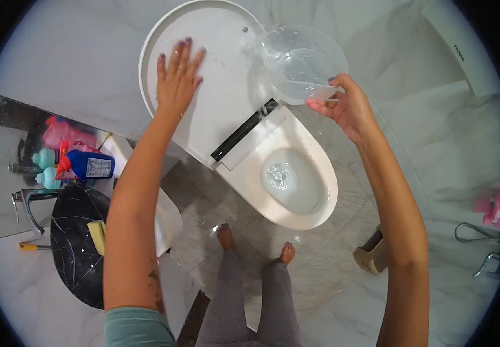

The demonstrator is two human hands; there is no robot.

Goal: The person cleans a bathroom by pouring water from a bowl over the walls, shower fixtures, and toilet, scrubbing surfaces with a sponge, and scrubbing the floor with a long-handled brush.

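My left hand (179,81) lies against the white raised toilet lid (221,75), fingers spread, holding nothing. In my right hand (345,107) is the rim of a clear plastic bowl (302,61), pinched between thumb and fingers. Water shows inside the bowl, which looks tilted towards the lid, and a splash appears at its left edge. Below the lid's dark hinge strip (244,130) is the white toilet bowl (316,217), with water in it.
At the left, a black marbled basin (76,248) has a chrome tap (27,205) and a yellow sponge (96,237). A blue bottle (91,165) stands behind it. A beige bin-like container (370,254) is by my right arm. The grey floor (203,196) looks wet.
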